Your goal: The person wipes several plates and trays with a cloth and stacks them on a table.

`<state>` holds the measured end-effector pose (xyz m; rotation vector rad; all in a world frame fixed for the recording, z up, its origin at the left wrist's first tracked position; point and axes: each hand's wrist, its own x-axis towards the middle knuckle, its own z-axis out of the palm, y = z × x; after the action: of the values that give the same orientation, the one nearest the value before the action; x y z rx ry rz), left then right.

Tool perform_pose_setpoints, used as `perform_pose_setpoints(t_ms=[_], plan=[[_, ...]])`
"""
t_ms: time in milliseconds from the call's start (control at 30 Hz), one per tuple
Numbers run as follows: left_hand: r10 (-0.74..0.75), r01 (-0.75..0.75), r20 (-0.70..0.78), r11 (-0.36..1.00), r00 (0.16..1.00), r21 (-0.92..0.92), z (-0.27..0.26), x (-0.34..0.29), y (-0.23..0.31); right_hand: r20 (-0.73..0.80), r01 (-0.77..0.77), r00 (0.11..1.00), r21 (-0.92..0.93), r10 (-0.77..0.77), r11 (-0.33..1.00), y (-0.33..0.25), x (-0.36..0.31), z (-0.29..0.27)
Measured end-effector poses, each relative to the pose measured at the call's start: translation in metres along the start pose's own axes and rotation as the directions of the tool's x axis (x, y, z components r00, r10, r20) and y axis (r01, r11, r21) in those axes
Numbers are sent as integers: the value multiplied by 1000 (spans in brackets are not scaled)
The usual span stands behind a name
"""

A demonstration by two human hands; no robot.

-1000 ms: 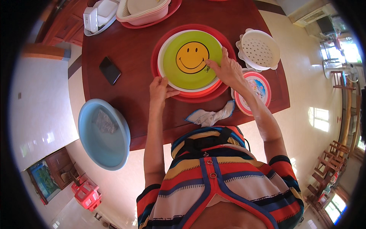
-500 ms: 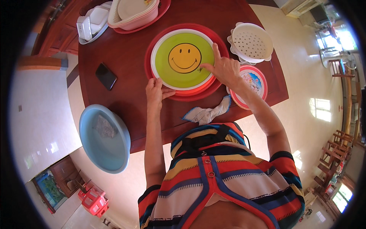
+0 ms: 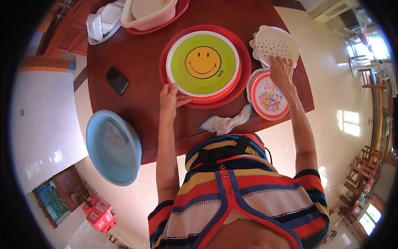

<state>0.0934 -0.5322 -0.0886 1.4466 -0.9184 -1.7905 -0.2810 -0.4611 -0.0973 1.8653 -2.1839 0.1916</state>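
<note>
A round green tray (image 3: 182, 52) with a white rim and a yellow smiley lies on top of orange and red round pieces, inside a larger red round tray (image 3: 246, 70). My left hand (image 3: 169, 103) grips the near left edge of the green tray, its thumb partly hidden. To the right, my right hand (image 3: 282, 75) has its fingers curled over the near rim of a white colander (image 3: 271, 41) with scalloped pieces beneath it. Just below that hand lies a round pink-rimmed tray (image 3: 269, 97) with a colourful print, resting on other round pieces.
A crumpled grey cloth (image 3: 226, 123) with blue edging lies near the table's front edge. On the left are a black phone (image 3: 117, 80) and a blue basin (image 3: 110, 159) holding clear plastic. Pink and white basins (image 3: 153, 20) and white containers (image 3: 108, 18) stand at the back left.
My right hand has left the green tray and moved right to the colander's rim. The pink-rimmed tray's print now shows more fully. My left hand stays at the green tray's edge.
</note>
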Motion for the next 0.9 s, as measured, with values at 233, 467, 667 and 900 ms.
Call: perform_pose_setpoints(t_ms=[233, 467, 667, 900], plan=[[-4, 4, 10, 1000, 1000, 1, -1, -1, 1, -88, -13, 996, 128, 24, 992, -18, 3, -26], [3, -3, 14, 1000, 1000, 6, -5, 0, -4, -258, 339, 929, 313, -264, 887, -85, 20, -72], [-5, 5, 3, 1000, 1000, -18, -1, -1, -3, -257, 515, 857, 424, -446, 745, -143, 17, -52], [13, -13, -4, 1000, 1000, 9, -2, 0, -6, -38, 522, 833, 383, -552, 762, -147, 19, -43]])
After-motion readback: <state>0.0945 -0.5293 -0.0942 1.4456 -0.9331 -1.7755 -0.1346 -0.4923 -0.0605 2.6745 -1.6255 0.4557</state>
